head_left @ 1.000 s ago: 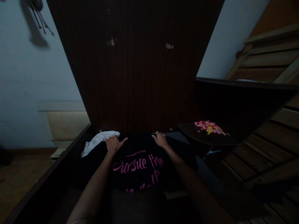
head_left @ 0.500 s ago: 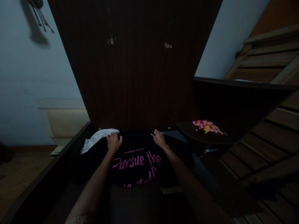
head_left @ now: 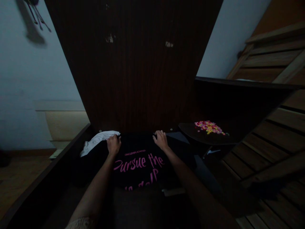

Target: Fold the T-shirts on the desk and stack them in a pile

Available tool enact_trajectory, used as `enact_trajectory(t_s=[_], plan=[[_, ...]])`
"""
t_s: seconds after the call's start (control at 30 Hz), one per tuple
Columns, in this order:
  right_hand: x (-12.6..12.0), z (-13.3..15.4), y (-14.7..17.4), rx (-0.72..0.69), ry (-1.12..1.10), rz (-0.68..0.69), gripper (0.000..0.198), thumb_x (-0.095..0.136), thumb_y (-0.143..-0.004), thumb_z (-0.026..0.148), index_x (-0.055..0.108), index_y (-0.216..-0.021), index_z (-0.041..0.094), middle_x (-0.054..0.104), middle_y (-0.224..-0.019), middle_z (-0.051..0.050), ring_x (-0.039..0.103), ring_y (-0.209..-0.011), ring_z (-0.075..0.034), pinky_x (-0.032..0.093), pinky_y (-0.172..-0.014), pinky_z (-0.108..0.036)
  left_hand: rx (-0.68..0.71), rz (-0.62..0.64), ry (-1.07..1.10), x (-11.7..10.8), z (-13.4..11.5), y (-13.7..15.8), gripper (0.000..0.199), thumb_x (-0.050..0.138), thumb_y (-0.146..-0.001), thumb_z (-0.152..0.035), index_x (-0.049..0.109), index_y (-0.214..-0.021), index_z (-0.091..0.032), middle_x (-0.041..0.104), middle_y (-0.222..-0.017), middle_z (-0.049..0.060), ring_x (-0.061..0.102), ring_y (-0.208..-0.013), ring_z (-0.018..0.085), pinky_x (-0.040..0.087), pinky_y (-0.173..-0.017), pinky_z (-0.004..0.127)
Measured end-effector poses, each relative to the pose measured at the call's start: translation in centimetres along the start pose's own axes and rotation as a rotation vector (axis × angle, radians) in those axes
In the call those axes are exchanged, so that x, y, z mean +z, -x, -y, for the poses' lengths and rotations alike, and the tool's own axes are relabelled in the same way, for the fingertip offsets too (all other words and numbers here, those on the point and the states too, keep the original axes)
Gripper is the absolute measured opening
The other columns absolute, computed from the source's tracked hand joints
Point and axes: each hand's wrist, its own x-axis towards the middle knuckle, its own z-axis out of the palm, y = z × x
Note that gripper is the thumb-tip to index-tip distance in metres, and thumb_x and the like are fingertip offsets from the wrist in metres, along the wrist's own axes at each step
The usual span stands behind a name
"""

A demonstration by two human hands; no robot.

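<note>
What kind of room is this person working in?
Probably a bedroom or storage corner at home, though it is dim. Both hands, left hand and right hand, rest on a black T-shirt before a tall dark wooden panel, with wooden slats to the right.

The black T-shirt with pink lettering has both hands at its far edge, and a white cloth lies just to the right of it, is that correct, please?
Not quite. In the head view the white cloth lies to the left of the black T-shirt, beside the left hand, not to the right. The right hand is at the far edge too, as you say.
</note>
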Motion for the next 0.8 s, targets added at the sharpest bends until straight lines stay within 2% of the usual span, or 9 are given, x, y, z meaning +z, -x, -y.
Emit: enact_trajectory(t_s=[0.13,0.27,0.43,0.5,0.57,0.6,0.7,0.73,0.8], plan=[[-0.1,0.2,-0.1,0.031,0.025,0.03,0.014,0.053,-0.084,0.019,0.064,-0.092,0.018,0.066,-0.099,-0.01,0.05,-0.1,-0.026,0.033,-0.086,-0.037,0.05,-0.039,-0.042,-0.3,-0.3,0.2,0.028,0.042,-0.089,-0.027,0.062,-0.1,-0.009,0.066,-0.098,0.02,0.056,-0.1,0.034,0.038,-0.087,0.044],[-0.6,0.4,-0.1,0.051,0.054,0.061,0.019,0.052,-0.086,0.019,0.067,-0.096,0.017,0.064,-0.104,-0.012,0.049,-0.104,-0.026,0.034,-0.087,-0.037,0.208,-0.111,-0.052,-1.1,-0.5,0.8,0.029,0.044,-0.085,-0.02,0.061,-0.107,-0.012,0.064,-0.105,0.019,0.054,-0.102,0.033,0.037,-0.09,0.045],[-1.1,0.5,-0.1,0.047,0.08,0.08,0.02,0.053,-0.087,0.02,0.069,-0.097,0.018,0.061,-0.108,-0.013,0.047,-0.105,-0.027,0.033,-0.087,-0.039,0.352,-0.074,0.076,-4.0,-0.5,2.9,0.019,0.046,-0.085,-0.022,0.062,-0.094,-0.017,0.064,-0.103,0.015,0.056,-0.098,0.03,0.043,-0.084,0.041],[-1.2,0.5,0.0,0.036,0.073,0.068,0.019,0.053,-0.087,0.02,0.07,-0.095,0.018,0.061,-0.108,-0.014,0.047,-0.105,-0.028,0.033,-0.087,-0.039,0.327,-0.102,0.175,-5.9,-0.4,4.7,0.018,0.043,-0.087,-0.024,0.061,-0.088,-0.019,0.065,-0.096,0.013,0.058,-0.093,0.027,0.045,-0.083,0.039],[-1.4,0.5,0.0,0.013,0.038,0.042,0.019,0.052,-0.087,0.019,0.069,-0.095,0.018,0.062,-0.106,-0.014,0.048,-0.104,-0.027,0.033,-0.087,-0.038,0.24,-0.138,0.292,-8.0,-0.1,7.1,0.02,0.042,-0.089,-0.029,0.059,-0.084,-0.021,0.064,-0.088,0.009,0.059,-0.086,0.024,0.046,-0.08,0.034],[-1.5,0.5,-0.1,0.003,0.007,0.019,0.019,0.051,-0.088,0.019,0.069,-0.095,0.019,0.062,-0.104,-0.013,0.049,-0.102,-0.026,0.033,-0.086,-0.037,0.182,-0.118,0.337,-9.0,0.1,8.6,0.02,0.042,-0.089,-0.033,0.058,-0.082,-0.022,0.064,-0.085,0.007,0.06,-0.08,0.022,0.047,-0.075,0.032],[-2.4,0.6,-0.1,0.044,-0.132,-0.077,0.016,0.05,-0.088,0.02,0.066,-0.088,0.018,0.063,-0.087,-0.008,0.052,-0.09,-0.022,0.035,-0.082,-0.033,0.009,0.063,0.35,-11.2,1.1,13.1,0.028,0.046,-0.087,-0.043,0.053,-0.069,-0.024,0.062,-0.067,0.002,0.058,-0.062,0.019,0.044,-0.063,0.029],[-3.0,0.7,0.0,0.074,-0.191,-0.105,0.016,0.05,-0.088,0.022,0.064,-0.082,0.018,0.062,-0.08,-0.006,0.052,-0.084,-0.021,0.035,-0.079,-0.031,-0.026,0.137,0.32,-11.6,1.5,14.5,0.031,0.044,-0.087,-0.043,0.051,-0.064,-0.024,0.061,-0.064,0.002,0.058,-0.06,0.019,0.043,-0.061,0.03],[-4.7,1.0,0.7,0.115,-0.329,-0.11,0.023,0.049,-0.088,0.028,0.059,-0.069,0.019,0.057,-0.067,-0.002,0.051,-0.072,-0.018,0.036,-0.072,-0.028,-0.063,0.194,0.25,-11.7,2.5,16.7,0.03,0.044,-0.086,-0.041,0.053,-0.064,-0.024,0.065,-0.068,0.005,0.061,-0.066,0.022,0.044,-0.063,0.032]])
